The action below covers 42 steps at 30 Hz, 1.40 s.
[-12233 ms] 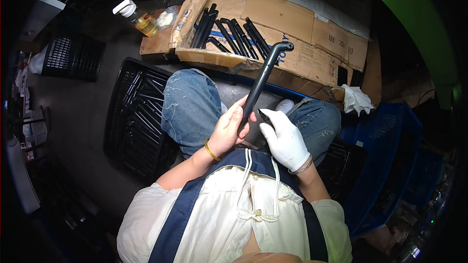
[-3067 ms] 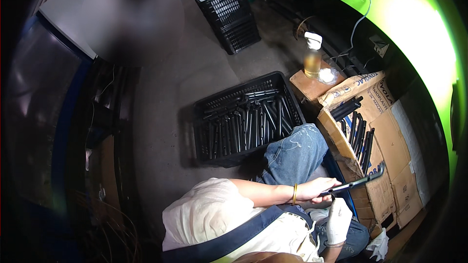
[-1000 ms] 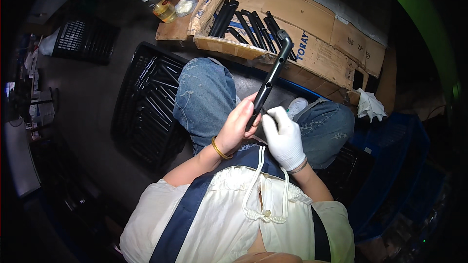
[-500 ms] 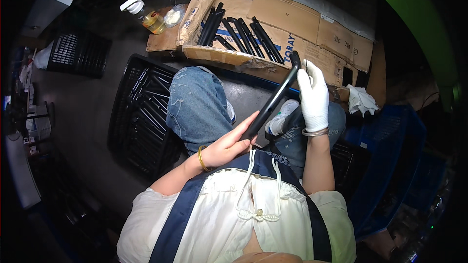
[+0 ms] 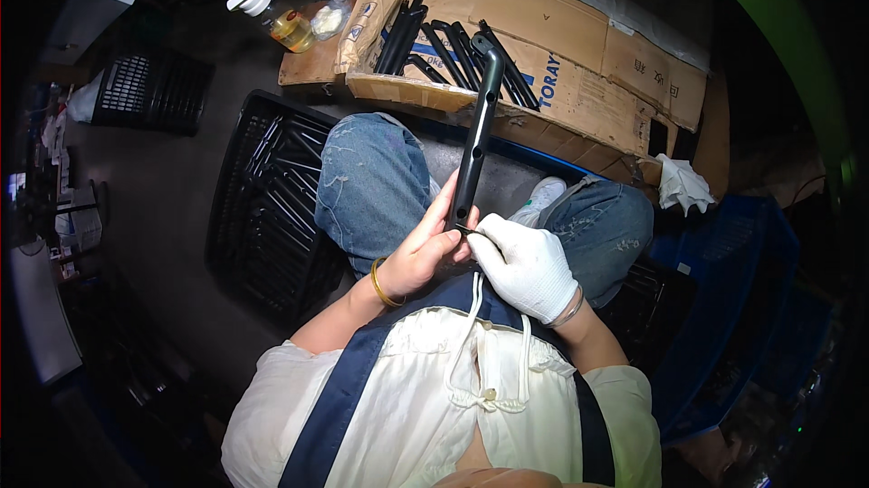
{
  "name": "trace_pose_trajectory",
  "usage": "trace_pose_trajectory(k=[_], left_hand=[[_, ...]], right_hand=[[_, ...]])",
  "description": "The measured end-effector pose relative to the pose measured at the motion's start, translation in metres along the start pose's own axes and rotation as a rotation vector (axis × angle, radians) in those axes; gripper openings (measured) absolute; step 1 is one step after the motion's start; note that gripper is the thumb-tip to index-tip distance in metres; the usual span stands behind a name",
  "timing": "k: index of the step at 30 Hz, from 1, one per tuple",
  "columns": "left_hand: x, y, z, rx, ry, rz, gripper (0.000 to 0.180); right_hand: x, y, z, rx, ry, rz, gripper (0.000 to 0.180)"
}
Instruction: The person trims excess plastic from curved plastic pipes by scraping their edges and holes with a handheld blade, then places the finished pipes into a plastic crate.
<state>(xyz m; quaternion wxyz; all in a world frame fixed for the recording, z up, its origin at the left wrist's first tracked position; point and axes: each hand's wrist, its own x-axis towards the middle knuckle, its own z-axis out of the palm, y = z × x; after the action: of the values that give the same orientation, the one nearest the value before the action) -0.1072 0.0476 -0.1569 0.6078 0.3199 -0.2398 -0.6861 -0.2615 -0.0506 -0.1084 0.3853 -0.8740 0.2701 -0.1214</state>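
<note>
From my end of the feed, the black tube [image 5: 477, 130] is up in front of the person's lap, bent end pointing away toward the cardboard box [image 5: 593, 139]. The left hand [image 5: 425, 244], bare, is wrapped around its lower end with the thumb on top, I'd guess because that keeps it steady and the skin feels the surface better. The right hand [image 5: 529, 269], in a white glove, has its thumb and finger pinched on a small dark piece [image 5: 463, 230] right at the tube's low end. Too tiny for me to say what it is. The glove's probably there to protect those fingers.

More black tubes [image 5: 444, 55] lean in the box, and a black crate [image 5: 224, 185] by the left knee has a load of them too. My read is both sit that close so they're an easy reach from the seat.

Versus half a second ago: the gloved hand was up beside the bend with its fingers straighter, and now it's down by the bare one. The tube's also rolled so its holes face me, and it stands steeper.
</note>
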Motion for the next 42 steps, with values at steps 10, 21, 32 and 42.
trace_pose_trajectory(k=[10, 21, 32, 42], left_hand=[[0.000, -0.002, -0.002, 0.015, -0.011, -0.002, 0.082], [-0.001, -0.003, 0.005, 0.109, 0.058, -0.003, 0.079], [-0.001, -0.010, -0.003, -0.095, -0.007, -0.010, 0.078], [-0.002, -0.011, -0.011, -0.075, -0.026, 0.008, 0.074]], right_hand=[[0.000, 0.002, 0.002, 0.013, -0.011, -0.003, 0.010], [-0.002, 0.002, 0.011, -0.050, 0.004, 0.014, 0.012], [0.001, -0.003, -0.002, 0.004, -0.060, 0.052, 0.014], [0.000, 0.012, 0.007, 0.129, 0.031, 0.061, 0.013]])
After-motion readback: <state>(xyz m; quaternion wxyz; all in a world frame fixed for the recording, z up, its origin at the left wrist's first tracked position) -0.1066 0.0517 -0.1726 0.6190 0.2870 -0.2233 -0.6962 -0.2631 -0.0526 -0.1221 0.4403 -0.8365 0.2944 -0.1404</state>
